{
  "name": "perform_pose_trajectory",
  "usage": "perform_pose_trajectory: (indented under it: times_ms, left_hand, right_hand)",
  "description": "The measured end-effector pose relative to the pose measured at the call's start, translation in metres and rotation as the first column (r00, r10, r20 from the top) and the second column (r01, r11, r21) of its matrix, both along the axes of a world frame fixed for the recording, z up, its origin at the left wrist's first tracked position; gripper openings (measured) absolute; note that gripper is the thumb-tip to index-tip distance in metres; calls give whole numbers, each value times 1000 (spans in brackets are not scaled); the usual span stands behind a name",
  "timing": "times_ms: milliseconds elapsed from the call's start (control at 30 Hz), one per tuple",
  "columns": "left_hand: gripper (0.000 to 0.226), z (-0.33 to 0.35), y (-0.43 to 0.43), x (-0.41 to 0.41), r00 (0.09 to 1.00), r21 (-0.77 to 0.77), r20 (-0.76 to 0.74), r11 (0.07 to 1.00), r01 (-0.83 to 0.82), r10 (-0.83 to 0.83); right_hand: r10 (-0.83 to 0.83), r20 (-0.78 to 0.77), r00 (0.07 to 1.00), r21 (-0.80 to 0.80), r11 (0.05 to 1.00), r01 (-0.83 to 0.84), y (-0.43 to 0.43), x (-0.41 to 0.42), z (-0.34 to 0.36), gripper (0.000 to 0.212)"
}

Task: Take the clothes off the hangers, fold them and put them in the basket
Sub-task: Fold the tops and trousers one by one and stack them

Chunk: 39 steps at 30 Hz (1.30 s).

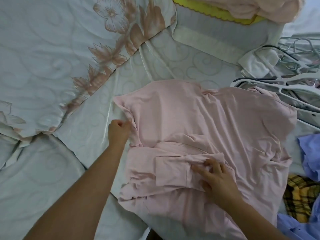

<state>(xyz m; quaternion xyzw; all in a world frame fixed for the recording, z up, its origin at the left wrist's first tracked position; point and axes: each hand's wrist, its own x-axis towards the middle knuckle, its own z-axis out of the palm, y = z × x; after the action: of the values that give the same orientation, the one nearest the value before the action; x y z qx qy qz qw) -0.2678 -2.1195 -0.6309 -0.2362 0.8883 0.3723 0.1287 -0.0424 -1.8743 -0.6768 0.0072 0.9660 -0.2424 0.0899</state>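
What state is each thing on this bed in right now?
pink shirt: off its hanger, spread on the bed, one sleeve folded across.
left hand: pinches the shirt's side edge.
right hand: pinches the folded sleeve.
hangers: empty, piled.
basket: holds peach clothes.
blue garment: crumpled, unfolded.
plaid garment: crumpled, unfolded.
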Motion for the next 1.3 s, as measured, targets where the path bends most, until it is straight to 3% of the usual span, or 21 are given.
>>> perform_pose_trajectory:
  times_ms: [133,200,300,333,367,500,600,667,800,867,900,967,1067,1133,1200,1300]
  left_hand:
    - [56,-21,7,-57,977,69,146,983,-168,156]
    - [46,-27,13,-67,976,115,128,975,-192,177]
    - [11,-16,23,-68,977,216,-15,955,-206,214]
    - [4,-6,30,-66,976,248,-79,953,-176,201]
    - [12,4,39,-63,976,249,-159,963,-106,149]
    - [14,36,103,-40,879,115,-425,951,288,-215]
    - [41,21,148,-19,876,212,-289,866,452,-386]
    - [57,6,149,-2,903,236,-143,872,429,-405]
    - [41,-6,68,58,947,113,-170,949,293,-272]
    - [48,-7,12,92,966,-25,-128,974,223,-225]
    - [53,-6,-11,105,981,-17,-38,981,192,-192]
    - [65,-8,-43,124,966,152,208,981,124,-154]
    - [96,-12,-64,135,891,262,305,929,260,-336]
    - [79,-7,-66,137,860,256,314,909,330,-401]
    - [60,-3,-69,142,848,179,276,891,418,-453]
    - [27,7,-77,158,867,151,186,886,439,-461]
  right_hand:
    - [-28,-28,999,36,999,29,-1,-4,-4,77]
    - [-34,-33,999,51,998,36,-2,-4,-4,73]
    - [-58,-25,998,27,998,58,-2,-4,-3,66]
    - [-60,-15,998,13,998,60,-2,-4,-4,66]
    - [-61,-6,998,-2,998,61,-1,-4,-4,65]
    - [-57,34,998,-40,998,58,1,-6,-2,64]
    - [-59,52,997,-52,997,62,1,-5,1,64]
    - [-59,47,997,-56,997,62,1,-4,1,64]
    - [-49,-10,999,-40,998,48,3,-1,0,68]
    - [-48,-38,998,-48,998,46,3,1,-1,70]
    - [-48,-37,998,-54,997,46,4,1,-2,70]
    - [-62,-16,998,-56,997,61,5,1,-1,65]
    - [-182,54,982,-208,960,189,4,-2,4,48]
    - [-305,141,942,-338,879,335,5,-4,9,36]
    - [-391,175,904,-365,827,428,9,-4,12,36]
    - [-363,185,913,-268,875,403,9,-2,18,36]
